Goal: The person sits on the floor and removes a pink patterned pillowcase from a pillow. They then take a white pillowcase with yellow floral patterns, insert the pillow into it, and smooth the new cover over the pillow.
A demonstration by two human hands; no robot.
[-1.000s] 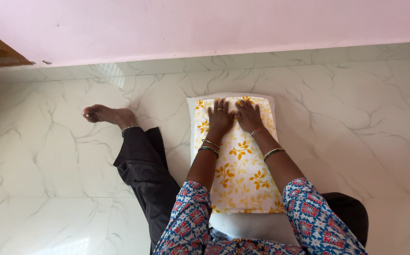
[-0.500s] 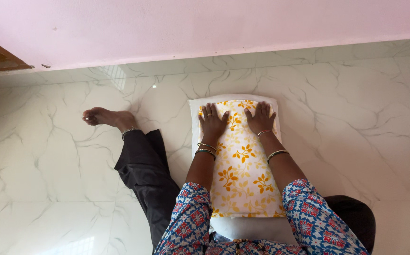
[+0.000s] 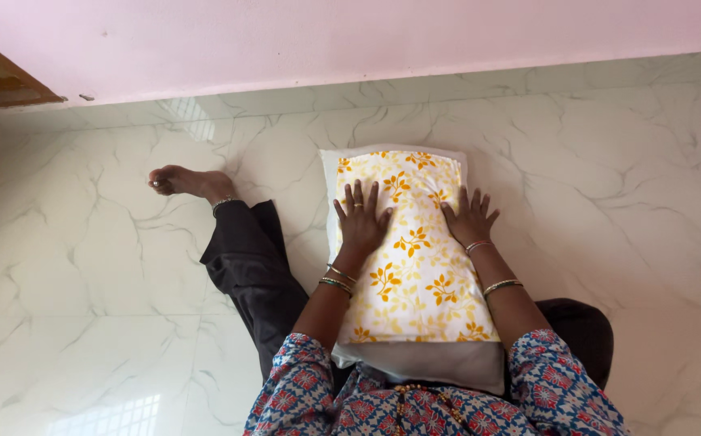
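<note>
1. The left hand (image 3: 360,220) lies flat with its fingers spread, palm down on the left half of a pillow (image 3: 415,258); it grips nothing. A ring sits on one finger and thin bangles (image 3: 335,278) circle the wrist.
2. The right hand (image 3: 470,220) lies the same way, fingers fanned and pressed onto the pillow's right half, level with the left hand and well apart from it.
3. Under both palms the pillow is a soft, padded rectangle in a white cotton cover printed with orange and yellow leaf sprigs; plain white edges show beyond the fingertips and nearer the body.
4. Both forearms reach straight out from sleeves (image 3: 306,386) of blue, red and white patterned cloth.
5. The pillow rests lengthwise on the floor (image 3: 92,282), a glossy white marble with grey veins.
6. Left of the left hand, a leg in black trousers (image 3: 253,270) stretches out, ending in a bare foot (image 3: 185,182) with an anklet.
7. Beyond the fingertips, the floor meets a smooth pink wall (image 3: 367,36).
</note>
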